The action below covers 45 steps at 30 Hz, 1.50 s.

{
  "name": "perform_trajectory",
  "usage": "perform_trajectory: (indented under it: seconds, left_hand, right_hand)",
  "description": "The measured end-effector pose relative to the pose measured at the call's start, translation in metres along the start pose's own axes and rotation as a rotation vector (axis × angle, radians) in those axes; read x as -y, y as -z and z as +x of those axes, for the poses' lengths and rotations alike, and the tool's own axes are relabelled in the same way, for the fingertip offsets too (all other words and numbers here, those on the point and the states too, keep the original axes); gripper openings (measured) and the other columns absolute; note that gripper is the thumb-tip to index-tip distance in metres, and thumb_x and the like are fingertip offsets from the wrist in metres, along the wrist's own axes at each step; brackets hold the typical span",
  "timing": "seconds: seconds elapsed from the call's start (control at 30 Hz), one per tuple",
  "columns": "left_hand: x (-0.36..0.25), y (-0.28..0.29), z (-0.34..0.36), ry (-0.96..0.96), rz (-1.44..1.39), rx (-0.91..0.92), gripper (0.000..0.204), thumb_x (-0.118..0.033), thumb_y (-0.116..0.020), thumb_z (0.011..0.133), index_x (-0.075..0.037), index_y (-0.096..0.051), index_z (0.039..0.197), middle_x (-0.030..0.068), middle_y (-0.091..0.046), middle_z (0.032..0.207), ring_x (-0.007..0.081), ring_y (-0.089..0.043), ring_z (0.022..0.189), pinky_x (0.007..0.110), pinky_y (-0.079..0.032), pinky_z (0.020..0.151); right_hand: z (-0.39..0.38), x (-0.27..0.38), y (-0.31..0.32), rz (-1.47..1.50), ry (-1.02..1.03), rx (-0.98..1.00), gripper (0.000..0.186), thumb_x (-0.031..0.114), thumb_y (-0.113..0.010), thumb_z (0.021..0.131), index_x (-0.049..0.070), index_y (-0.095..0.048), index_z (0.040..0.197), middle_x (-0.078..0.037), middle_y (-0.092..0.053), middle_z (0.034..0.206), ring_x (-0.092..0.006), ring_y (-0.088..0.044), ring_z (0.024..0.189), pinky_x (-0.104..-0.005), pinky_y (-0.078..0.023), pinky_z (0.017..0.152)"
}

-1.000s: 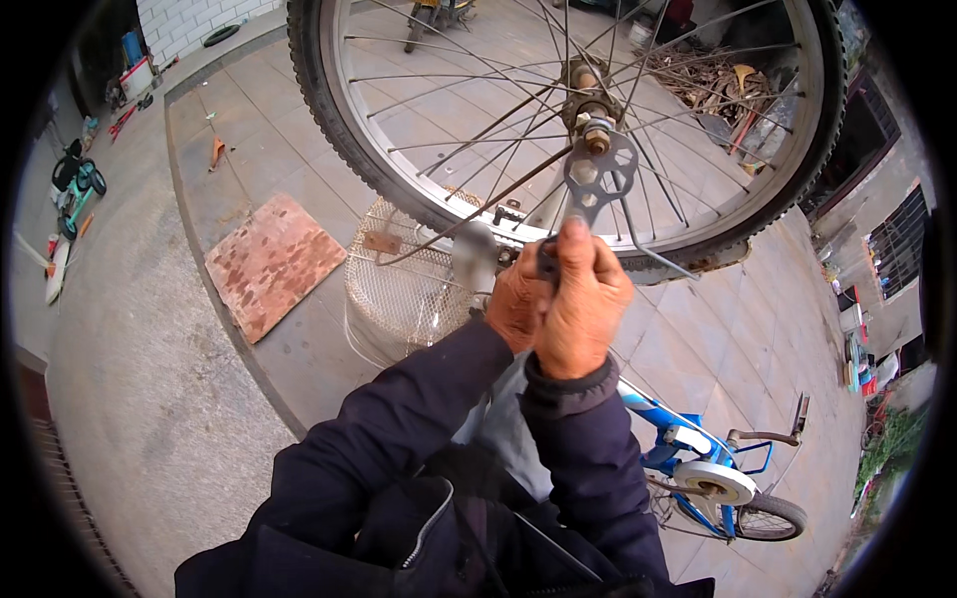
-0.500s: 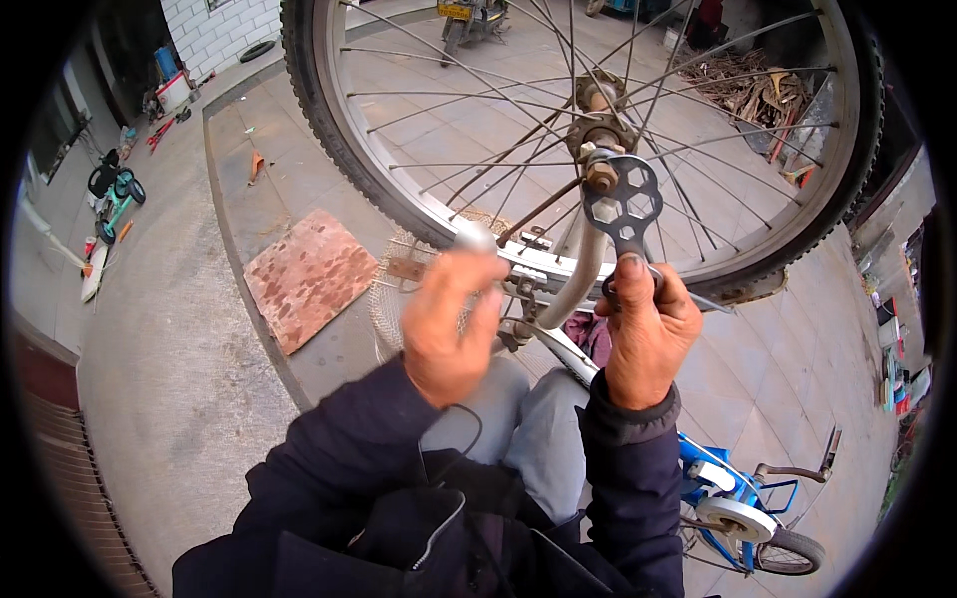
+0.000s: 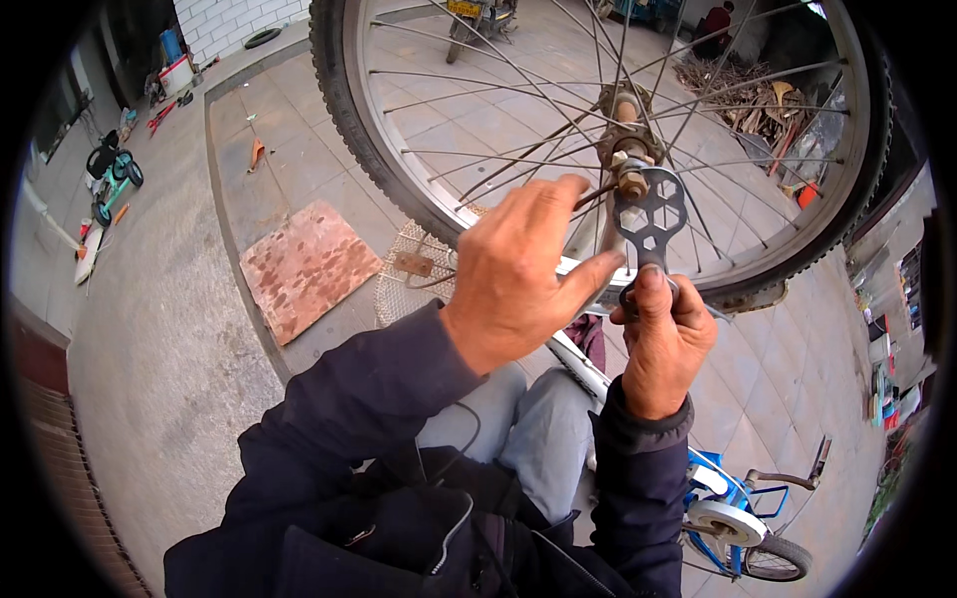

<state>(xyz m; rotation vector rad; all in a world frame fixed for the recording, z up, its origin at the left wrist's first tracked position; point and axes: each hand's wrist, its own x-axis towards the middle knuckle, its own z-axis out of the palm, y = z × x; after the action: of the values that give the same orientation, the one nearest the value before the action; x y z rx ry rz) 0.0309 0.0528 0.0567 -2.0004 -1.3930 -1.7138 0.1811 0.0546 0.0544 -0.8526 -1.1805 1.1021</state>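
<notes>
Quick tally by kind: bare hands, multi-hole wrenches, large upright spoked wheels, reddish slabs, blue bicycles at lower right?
Left hand and right hand: 2
Multi-hole wrench: 1
Large spoked wheel: 1
Reddish slab: 1
Blue bicycle: 1
Total: 6

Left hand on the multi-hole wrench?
No, the right hand grips the multi-hole wrench, while the left hand is beside it, thumb and fingers apart.
</notes>
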Motion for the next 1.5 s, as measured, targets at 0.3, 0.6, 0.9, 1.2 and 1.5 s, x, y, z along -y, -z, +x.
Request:
perform_trajectory:
  seconds: [0.3, 0.6, 0.9, 1.2, 1.5]
  left_hand:
    - [-0.001, -0.015, 0.016, 0.162, -0.091, 0.060, 0.043, -0.016, -0.078, 0.070, 0.000, -0.055, 0.102, 0.0115, -0.067, 0.079, 0.0246, -0.067, 0.071, 0.032, -0.052, 0.063]
    - [-0.001, -0.020, 0.013, 0.134, -0.108, -0.014, 0.039, -0.016, -0.078, 0.071, -0.001, -0.056, 0.099, 0.0080, -0.066, 0.074, 0.0195, -0.064, 0.061, 0.028, -0.049, 0.054]
    - [0.000, -0.024, 0.011, 0.146, -0.137, -0.048, 0.043, -0.016, -0.080, 0.069, -0.001, -0.056, 0.101, 0.0073, -0.067, 0.078, 0.0150, -0.065, 0.065, 0.025, -0.049, 0.052]
    - [0.007, -0.024, 0.008, 0.108, -0.183, -0.033, 0.044, -0.015, -0.078, 0.071, -0.001, -0.055, 0.106, 0.0078, -0.067, 0.083, 0.0158, -0.066, 0.074, 0.025, -0.050, 0.054]
    - [0.029, -0.010, -0.012, 0.101, -0.245, 0.080, 0.038, -0.017, -0.074, 0.076, -0.001, -0.054, 0.104, 0.0132, -0.065, 0.088, 0.0291, -0.066, 0.076, 0.035, -0.052, 0.065]
  right_hand:
    - [0.008, 0.004, 0.008, -0.125, 0.138, 0.050, 0.028, 0.024, -0.068, 0.088, 0.003, -0.058, 0.074, -0.001, -0.055, 0.061, -0.0065, -0.051, 0.052, -0.0183, -0.032, 0.044]
    - [0.034, 0.046, 0.031, -0.308, 0.296, 0.061, 0.021, 0.016, -0.076, 0.081, 0.001, -0.062, 0.075, 0.001, -0.056, 0.062, -0.0045, -0.049, 0.055, -0.0182, -0.036, 0.049]
    - [0.004, 0.009, 0.015, -0.169, 0.145, 0.021, 0.027, 0.024, -0.068, 0.088, 0.005, -0.057, 0.073, 0.000, -0.055, 0.061, -0.0059, -0.051, 0.050, -0.0177, -0.031, 0.043]
    - [-0.021, -0.015, -0.006, 0.188, -0.007, -0.043, 0.022, 0.021, -0.067, 0.089, 0.000, -0.060, 0.084, -0.003, -0.060, 0.069, -0.0079, -0.054, 0.055, -0.0186, -0.039, 0.048]
    - [-0.026, -0.032, -0.029, 0.345, -0.074, 0.025, 0.029, 0.029, -0.063, 0.092, 0.001, -0.058, 0.082, -0.008, -0.061, 0.064, -0.0078, -0.049, 0.046, -0.0193, -0.037, 0.043]
